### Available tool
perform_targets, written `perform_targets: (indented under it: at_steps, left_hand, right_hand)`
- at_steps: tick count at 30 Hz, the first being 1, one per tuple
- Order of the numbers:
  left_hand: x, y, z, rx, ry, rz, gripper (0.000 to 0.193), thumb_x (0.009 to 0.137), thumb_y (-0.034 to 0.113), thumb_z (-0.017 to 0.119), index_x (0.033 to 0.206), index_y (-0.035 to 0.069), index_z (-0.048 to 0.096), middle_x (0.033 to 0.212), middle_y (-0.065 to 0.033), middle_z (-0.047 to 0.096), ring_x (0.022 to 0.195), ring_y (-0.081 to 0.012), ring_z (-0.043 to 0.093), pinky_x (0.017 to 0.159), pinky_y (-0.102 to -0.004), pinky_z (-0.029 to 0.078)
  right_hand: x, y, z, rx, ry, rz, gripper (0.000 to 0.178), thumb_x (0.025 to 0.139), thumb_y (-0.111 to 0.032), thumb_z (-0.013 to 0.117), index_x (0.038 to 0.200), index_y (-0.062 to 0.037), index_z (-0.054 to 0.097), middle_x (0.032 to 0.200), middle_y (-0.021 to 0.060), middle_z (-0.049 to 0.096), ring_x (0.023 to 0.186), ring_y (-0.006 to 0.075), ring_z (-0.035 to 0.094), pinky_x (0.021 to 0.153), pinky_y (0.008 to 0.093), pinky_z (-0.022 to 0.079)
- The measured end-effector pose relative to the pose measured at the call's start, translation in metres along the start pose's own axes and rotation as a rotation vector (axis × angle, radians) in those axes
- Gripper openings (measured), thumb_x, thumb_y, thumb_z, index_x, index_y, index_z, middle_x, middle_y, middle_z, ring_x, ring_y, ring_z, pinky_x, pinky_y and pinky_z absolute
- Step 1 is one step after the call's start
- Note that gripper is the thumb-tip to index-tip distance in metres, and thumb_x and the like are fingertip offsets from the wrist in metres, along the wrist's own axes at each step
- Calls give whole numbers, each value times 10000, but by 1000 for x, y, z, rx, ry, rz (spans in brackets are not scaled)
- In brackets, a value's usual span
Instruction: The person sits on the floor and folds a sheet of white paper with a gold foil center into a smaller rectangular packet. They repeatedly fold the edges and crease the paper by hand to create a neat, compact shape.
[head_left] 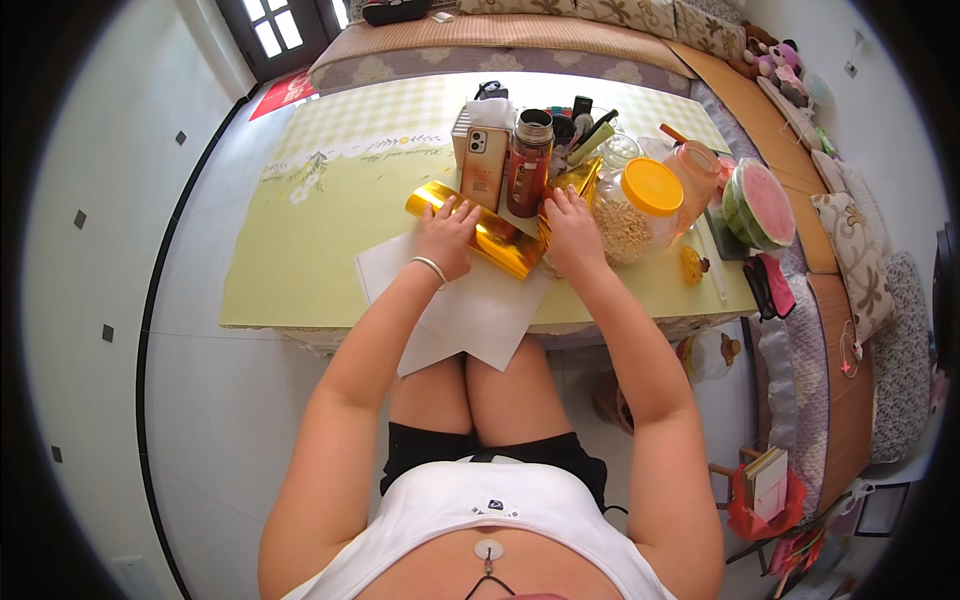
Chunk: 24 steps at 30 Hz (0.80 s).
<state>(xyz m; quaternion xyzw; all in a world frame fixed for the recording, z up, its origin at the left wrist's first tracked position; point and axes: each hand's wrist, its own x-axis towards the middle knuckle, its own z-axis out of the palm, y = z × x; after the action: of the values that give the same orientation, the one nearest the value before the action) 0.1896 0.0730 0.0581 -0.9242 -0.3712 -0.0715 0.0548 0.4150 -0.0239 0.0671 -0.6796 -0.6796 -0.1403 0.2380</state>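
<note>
A shiny gold foil roll lies slantwise over white paper sheets at the table's near edge. My left hand, a bangle at its wrist, rests on the roll with fingers stretched and apart. Beside a lidded jar, my right hand has its fingers closed at a crumpled piece of gold foil; its thumb is mostly hidden. Just beyond both hands, a phone leans upright against a white tissue box, next to an uncapped dark red thermos.
On the right stand a yellow-lidded jar of pale pieces, a pinkish jar and a cut watermelon. A small yellow figure sits near the table edge. A sofa borders the far side. A red bag holds books.
</note>
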Motion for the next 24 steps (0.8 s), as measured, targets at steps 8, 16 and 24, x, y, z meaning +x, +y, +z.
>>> perform_targets:
  at_steps: [8,16,24]
  left_hand:
    - [2,-10,41,35,172,124,449,872,151,620,1316,219,610,1379,-36,602,1334,-277,513,1139,-584,295]
    - [-62,-51,12,-286,275,156,353,854,103,659,1186,214,702,1262,-37,678,1290,-296,553,1107,-600,339]
    - [-121,-57,-10,-480,234,78,825,746,224,802,1479,69,458,1482,-153,504,1416,-381,403,1154,-581,271]
  right_hand:
    - [-52,-57,-30,293,81,-298,233,798,-19,601,1004,-24,709,1115,127,709,1130,313,637,981,427,504]
    - [-92,-68,-20,416,90,-50,547,760,5,679,1299,-44,603,1286,187,614,1214,382,573,1003,435,493]
    - [-72,-109,10,586,83,-113,227,855,-43,673,1072,-67,735,1116,140,719,1094,354,652,934,424,516]
